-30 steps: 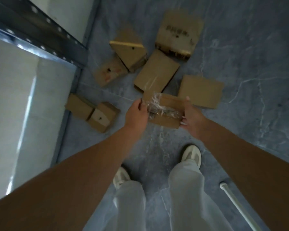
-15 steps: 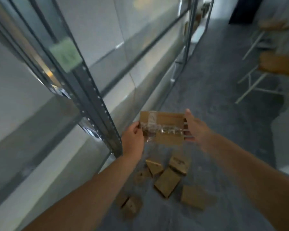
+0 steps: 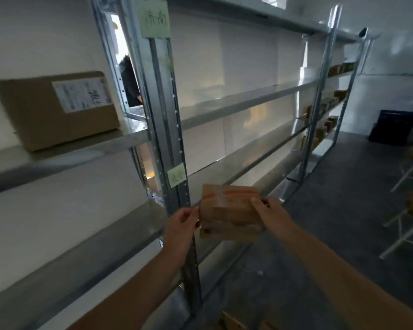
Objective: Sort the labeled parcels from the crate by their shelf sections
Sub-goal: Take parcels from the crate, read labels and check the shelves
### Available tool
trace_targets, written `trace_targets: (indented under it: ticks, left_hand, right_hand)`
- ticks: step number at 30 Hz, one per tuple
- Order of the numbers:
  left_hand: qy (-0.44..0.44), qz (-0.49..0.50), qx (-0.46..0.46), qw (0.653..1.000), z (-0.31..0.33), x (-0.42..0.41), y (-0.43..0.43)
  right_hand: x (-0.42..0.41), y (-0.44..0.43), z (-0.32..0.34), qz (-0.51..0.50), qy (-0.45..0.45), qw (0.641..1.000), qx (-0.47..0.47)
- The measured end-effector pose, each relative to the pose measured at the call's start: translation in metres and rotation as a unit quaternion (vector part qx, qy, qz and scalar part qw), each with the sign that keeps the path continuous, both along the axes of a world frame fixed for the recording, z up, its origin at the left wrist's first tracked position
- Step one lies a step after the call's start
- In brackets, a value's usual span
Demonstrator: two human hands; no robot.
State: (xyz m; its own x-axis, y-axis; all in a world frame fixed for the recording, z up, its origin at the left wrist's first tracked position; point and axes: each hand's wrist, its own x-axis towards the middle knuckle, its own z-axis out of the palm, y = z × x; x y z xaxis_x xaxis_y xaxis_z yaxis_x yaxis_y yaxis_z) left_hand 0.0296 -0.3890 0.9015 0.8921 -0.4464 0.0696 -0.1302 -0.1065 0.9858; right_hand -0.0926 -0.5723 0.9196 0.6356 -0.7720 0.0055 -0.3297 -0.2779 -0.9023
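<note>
I hold a small cardboard parcel (image 3: 229, 211) with red tape stripes in front of a metal shelving unit. My left hand (image 3: 180, 226) pinches its left edge and my right hand (image 3: 271, 216) grips its right side. Pale green section labels are stuck on the near upright post, one low (image 3: 176, 175) just above the parcel and one high (image 3: 155, 19). A large cardboard box (image 3: 55, 108) with a white shipping label stands on the shelf at the left. Corners of the parcels on the floor (image 3: 234, 321) show at the bottom edge.
Long metal shelves (image 3: 243, 103) run away to the right. Several small parcels (image 3: 324, 108) sit on the far section. A folding chair (image 3: 412, 210) stands at the right on the grey floor, and a dark crate (image 3: 393, 127) leans against the far wall.
My view has swung up from the parcels on the floor to the shelves. Both hands kept hold of the parcel and raised it toward the post with the labels; its red-taped face now shows.
</note>
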Motion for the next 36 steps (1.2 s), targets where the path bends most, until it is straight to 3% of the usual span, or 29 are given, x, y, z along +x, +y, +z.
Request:
trace_targets:
  ticks: [4, 8, 12, 16, 22, 28, 36]
  left_hand:
    - [0.041, 0.046, -0.036, 0.997, -0.002, -0.006, 0.026]
    - [0.086, 0.094, -0.09, 0.988, -0.012, -0.018, 0.06]
    - [0.051, 0.146, -0.094, 0.983, -0.026, -0.026, 0.1]
    - [0.023, 0.195, -0.081, 0.977, -0.033, -0.038, 0.152]
    - [0.057, 0.272, -0.09, 0.957, -0.036, -0.067, 0.227]
    - [0.031, 0.285, -0.094, 0.953, -0.024, -0.088, 0.284]
    - [0.01, 0.33, -0.051, 0.943, -0.019, -0.112, 0.403]
  right_hand:
    - [0.004, 0.014, 0.003, 0.1, -0.029, 0.993, 0.049]
    - [0.011, 0.029, -0.001, 0.198, -0.052, 0.979, 0.024]
    - [0.029, 0.052, -0.01, 0.281, -0.042, 0.958, 0.033]
    - [0.051, 0.09, -0.018, 0.318, -0.027, 0.947, 0.038]
    - [0.069, 0.166, -0.03, 0.355, -0.04, 0.915, 0.186]
    - [0.082, 0.225, -0.031, 0.397, -0.031, 0.897, 0.191]
    - [0.094, 0.352, -0.002, 0.493, -0.055, 0.835, 0.238]
